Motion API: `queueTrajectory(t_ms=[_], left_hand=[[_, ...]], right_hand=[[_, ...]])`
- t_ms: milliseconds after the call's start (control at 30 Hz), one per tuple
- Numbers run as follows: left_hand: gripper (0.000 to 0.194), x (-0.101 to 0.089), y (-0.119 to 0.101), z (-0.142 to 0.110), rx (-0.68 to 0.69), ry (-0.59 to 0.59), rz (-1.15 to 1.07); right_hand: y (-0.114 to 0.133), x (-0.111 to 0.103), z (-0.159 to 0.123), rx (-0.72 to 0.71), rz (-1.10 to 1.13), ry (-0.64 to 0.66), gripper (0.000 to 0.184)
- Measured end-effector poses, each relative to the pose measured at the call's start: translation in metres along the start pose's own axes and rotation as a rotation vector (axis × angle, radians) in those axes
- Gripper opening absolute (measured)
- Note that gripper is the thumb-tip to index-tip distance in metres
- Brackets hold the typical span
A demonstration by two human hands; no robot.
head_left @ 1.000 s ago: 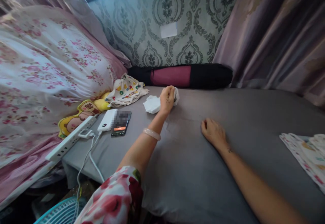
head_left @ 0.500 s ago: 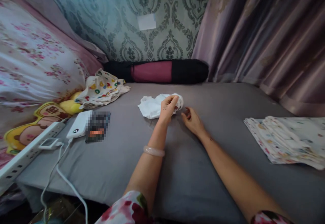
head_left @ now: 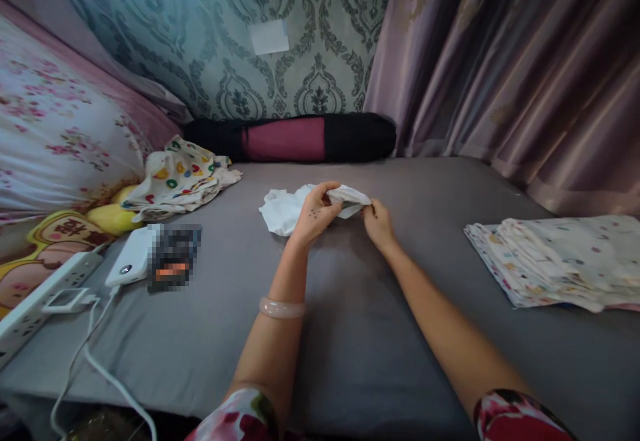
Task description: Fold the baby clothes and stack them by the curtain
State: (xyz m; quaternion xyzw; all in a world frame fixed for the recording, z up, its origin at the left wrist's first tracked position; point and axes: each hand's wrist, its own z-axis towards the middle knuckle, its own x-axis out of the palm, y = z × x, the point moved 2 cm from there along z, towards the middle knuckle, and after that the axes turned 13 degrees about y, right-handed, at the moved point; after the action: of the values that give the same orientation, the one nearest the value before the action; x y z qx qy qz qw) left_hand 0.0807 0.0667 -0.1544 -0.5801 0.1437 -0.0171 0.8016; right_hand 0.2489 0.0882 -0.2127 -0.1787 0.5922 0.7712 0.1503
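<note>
A crumpled white cloth (head_left: 283,211) lies on the grey sheet (head_left: 345,334) in front of me; its exact kind I cannot make out. My left hand (head_left: 317,214) grips the cloth near its middle, thumb and fingers curled around a raised part. At the cloth's right edge, my right hand (head_left: 379,226) pinches the fabric between thumb and fingers. Between both hands a stretch of the cloth is pulled taut and lifted a little, with an opening showing.
Folded patterned cloths (head_left: 560,261) are stacked at the right. On the left lie a patterned garment (head_left: 187,177), a white power bank (head_left: 134,254), a blurred dark object (head_left: 175,257) and a power strip (head_left: 45,294) with cables. A black and maroon bolster (head_left: 285,139) lines the wall.
My right hand has moved from beside the cloth to its right edge and taken hold. The cloth's right part is now stretched out to the right. The view has shifted slightly.
</note>
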Motion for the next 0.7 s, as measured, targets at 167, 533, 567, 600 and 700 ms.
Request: queueTrajectory(t_ms=[167, 533, 567, 600, 700], left_hand=[[0.041, -0.006, -0.005, 0.000, 0.132, -0.049, 0.139], [0.041, -0.002, -0.023, -0.005, 0.281, 0.015, 0.284], [0.038, 0.000, -0.019, -0.005, 0.268, 0.026, 0.319], [0.035, 0.002, -0.014, -0.004, 0.253, 0.038, 0.345], [0.030, 0.010, 0.001, -0.002, 0.199, 0.056, 0.357]], right_hand=[[0.047, -0.043, 0.000, -0.029, -0.035, -0.130, 0.021], [0.085, -0.104, -0.016, 0.033, -0.129, 0.018, 0.030], [0.077, -0.105, -0.014, 0.077, -0.135, 0.086, 0.030], [0.068, -0.106, -0.012, 0.120, -0.156, 0.149, 0.030], [0.048, -0.109, -0.007, 0.193, -0.290, 0.278, 0.031]])
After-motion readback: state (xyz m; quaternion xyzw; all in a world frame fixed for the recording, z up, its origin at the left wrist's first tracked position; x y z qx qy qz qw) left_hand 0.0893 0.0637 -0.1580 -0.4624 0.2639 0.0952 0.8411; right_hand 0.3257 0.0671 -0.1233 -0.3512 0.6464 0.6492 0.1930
